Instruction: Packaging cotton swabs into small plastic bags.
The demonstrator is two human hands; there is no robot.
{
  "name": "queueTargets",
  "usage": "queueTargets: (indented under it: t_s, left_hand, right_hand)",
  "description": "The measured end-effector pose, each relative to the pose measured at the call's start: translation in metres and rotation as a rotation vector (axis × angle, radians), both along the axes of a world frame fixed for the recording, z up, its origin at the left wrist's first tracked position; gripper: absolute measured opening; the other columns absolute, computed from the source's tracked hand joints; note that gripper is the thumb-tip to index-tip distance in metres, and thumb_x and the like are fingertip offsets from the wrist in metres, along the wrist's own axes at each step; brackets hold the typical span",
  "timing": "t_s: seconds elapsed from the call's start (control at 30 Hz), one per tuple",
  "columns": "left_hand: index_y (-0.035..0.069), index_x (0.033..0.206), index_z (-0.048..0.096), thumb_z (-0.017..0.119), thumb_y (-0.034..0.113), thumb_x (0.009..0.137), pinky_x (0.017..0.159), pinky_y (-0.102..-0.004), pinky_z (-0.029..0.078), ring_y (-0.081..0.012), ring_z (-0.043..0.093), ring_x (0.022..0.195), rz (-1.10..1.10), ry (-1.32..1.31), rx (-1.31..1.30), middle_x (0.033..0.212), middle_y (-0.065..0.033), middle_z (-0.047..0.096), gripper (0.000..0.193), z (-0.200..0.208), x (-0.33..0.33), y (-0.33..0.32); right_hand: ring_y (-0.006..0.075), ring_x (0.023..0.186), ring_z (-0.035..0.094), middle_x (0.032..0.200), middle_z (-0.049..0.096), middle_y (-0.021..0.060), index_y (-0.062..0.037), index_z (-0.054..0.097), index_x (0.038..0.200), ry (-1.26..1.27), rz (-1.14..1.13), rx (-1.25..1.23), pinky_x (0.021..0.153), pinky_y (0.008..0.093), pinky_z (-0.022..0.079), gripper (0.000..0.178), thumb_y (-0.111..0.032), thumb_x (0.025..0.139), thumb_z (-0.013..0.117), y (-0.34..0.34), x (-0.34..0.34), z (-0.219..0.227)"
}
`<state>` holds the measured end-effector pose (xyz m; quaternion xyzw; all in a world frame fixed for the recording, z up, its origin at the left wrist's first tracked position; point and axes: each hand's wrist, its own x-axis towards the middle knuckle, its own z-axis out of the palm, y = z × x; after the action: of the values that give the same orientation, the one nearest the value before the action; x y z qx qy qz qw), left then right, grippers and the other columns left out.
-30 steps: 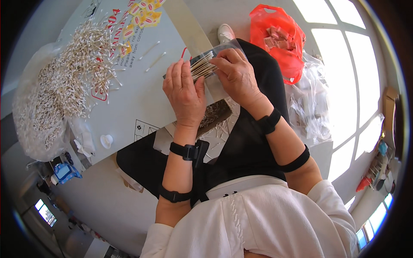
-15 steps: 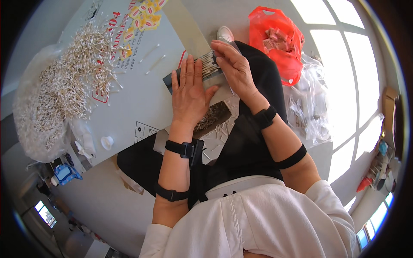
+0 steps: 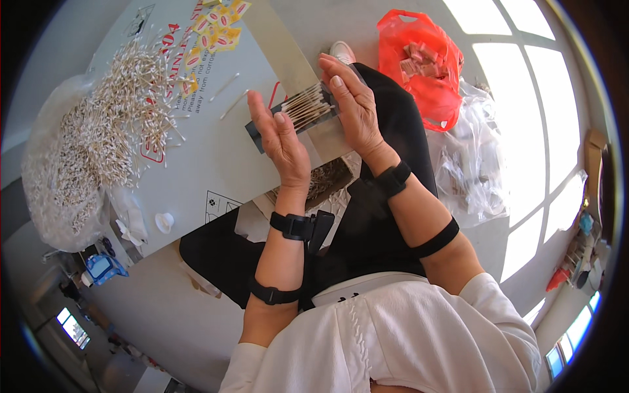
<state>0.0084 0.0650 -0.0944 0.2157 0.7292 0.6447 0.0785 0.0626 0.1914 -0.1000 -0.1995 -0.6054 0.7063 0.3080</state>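
Observation:
A small row of wooden cotton swabs [image 3: 305, 107] lies on a dark flat piece [image 3: 256, 139] at the table's near right edge. My left hand [image 3: 283, 141] stands on edge at the left ends of the swabs, fingers straight. Facing it, my right hand [image 3: 356, 108] is at their right ends with its fingers extended; I cannot tell whether its palm touches the tips. Two loose swabs [image 3: 234, 103] lie left of the dark piece. Below the table edge, a cardboard box [image 3: 337, 177] with more swabs is partly hidden by my left forearm.
A large heap of cotton swabs [image 3: 124, 105] spills from a clear plastic bag [image 3: 40, 157] on the left. Yellow packets [image 3: 219, 29] lie at the table's far side. On the floor at right are a red bag [image 3: 419, 65] with pinkish bundles and clear plastic bags [image 3: 468, 164].
My left hand has turned from lying flat over the swabs to standing on edge at their left ends, uncovering them. My right hand has shifted only slightly.

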Motion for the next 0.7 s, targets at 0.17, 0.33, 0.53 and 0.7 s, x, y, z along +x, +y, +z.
queueTargets:
  t_s: [0.17,0.33,0.53,0.7]
  left_hand:
    - [-0.004,0.152,0.019,0.04,0.034,0.105,0.12,-0.0417,0.014,-0.0296,0.014,0.15,0.062,0.035,-0.031,0.161,-0.0199,0.014,0.064,-0.001,0.003,-0.009]
    - [-0.004,0.152,0.018,0.041,0.034,0.105,0.12,-0.0419,0.014,-0.0273,0.016,0.149,0.068,-0.092,0.136,0.16,-0.0184,0.016,0.064,-0.005,0.003,-0.009]
    - [-0.005,0.152,0.018,0.04,0.035,0.105,0.12,-0.0417,0.015,-0.0273,0.018,0.148,0.068,-0.091,0.115,0.16,-0.0191,0.018,0.065,-0.003,0.005,0.002]
    - [-0.005,0.151,0.02,0.039,0.037,0.105,0.121,-0.0412,0.015,-0.028,0.02,0.148,0.071,-0.07,0.097,0.158,-0.0211,0.02,0.065,-0.002,0.007,0.009]
  right_hand:
    - [0.0262,0.12,0.053,0.13,0.055,0.0159,-0.0024,0.059,0.128,-0.246,-0.234,0.308,0.102,0.0324,0.041,0.037,-0.019,0.094,0.063,0.007,0.01,-0.009]
    - [0.0129,0.076,0.065,0.096,0.069,0.0074,-0.0018,0.067,0.109,-0.333,-0.224,-0.632,0.062,0.0246,0.049,0.03,-0.022,0.088,0.074,0.024,0.003,-0.02]
    - [0.0074,0.065,0.063,0.077,0.068,-0.0001,-0.0046,0.07,0.087,-0.192,-0.05,-0.718,0.055,0.0225,0.048,0.011,-0.015,0.087,0.075,0.014,-0.001,-0.023]
    - [0.0059,0.064,0.06,0.077,0.067,-0.0008,-0.0006,0.071,0.089,-0.098,-0.115,-0.504,0.06,0.0206,0.048,0.012,-0.013,0.089,0.072,0.005,-0.008,-0.028]
